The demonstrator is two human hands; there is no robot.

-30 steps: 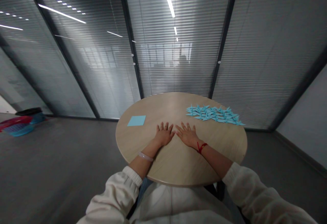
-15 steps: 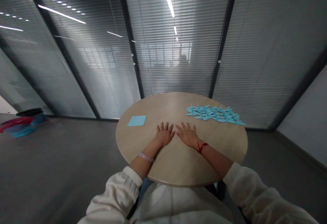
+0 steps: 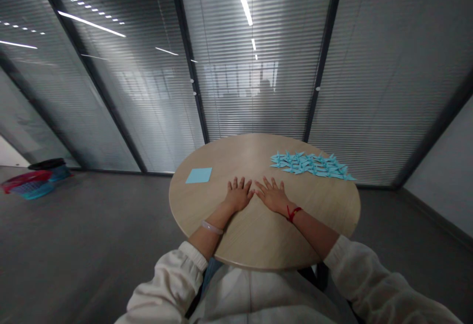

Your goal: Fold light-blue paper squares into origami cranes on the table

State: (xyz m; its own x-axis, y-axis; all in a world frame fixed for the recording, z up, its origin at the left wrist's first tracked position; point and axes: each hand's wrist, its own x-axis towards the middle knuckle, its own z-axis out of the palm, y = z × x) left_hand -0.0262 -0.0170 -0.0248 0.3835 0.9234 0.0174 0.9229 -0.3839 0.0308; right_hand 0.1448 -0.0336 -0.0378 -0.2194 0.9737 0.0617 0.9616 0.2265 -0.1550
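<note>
My left hand (image 3: 238, 195) and my right hand (image 3: 272, 195) lie flat, palms down, side by side on the middle of a round wooden table (image 3: 258, 235). Fingers of both are spread and hold nothing. A light bracelet circles my left wrist, a red string my right one. A square stack of light blue paper (image 3: 198, 175) sits to the left of my left hand. Several folded blue paper cranes (image 3: 310, 163) lie in rows at the table's far right, beyond my right hand.
Glass walls with closed blinds (image 3: 254, 57) stand just behind the table. Grey floor surrounds it. Red and blue baskets (image 3: 31, 183) sit on the floor at the far left. My white sleeves fill the bottom of the view.
Both hands stay flat in the same spot. The view has shifted very slightly.
</note>
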